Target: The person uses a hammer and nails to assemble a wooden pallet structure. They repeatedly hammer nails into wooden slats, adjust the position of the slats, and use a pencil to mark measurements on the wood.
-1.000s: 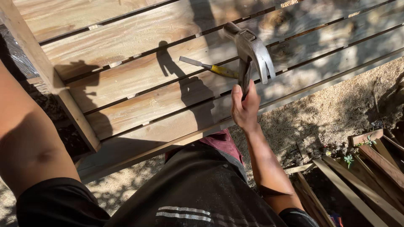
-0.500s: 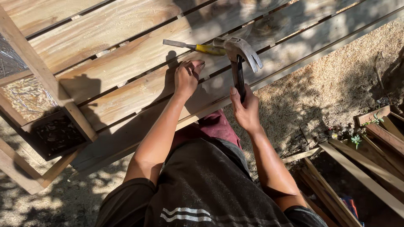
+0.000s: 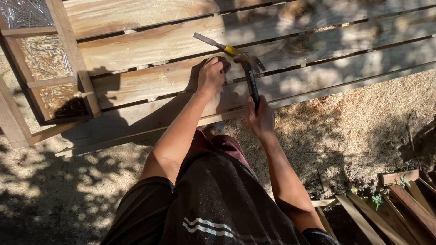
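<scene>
now crouched closer over the pale plank [image 3: 150, 84] than half a second ago; left hand [image 3: 211, 75] pressed onto it, fingertips pinched together at the spot under the hammer head, on what cannot be told. right hand [image 3: 261, 119] wrapped tight round the dark handle of the claw hammer [image 3: 249, 68], its head lowered to just beside the left fingers. yellow-handled chisel [image 3: 218, 44] lying one board beyond that plank, unmoved. reads as lining up a strike, fingers close to the blow
</scene>
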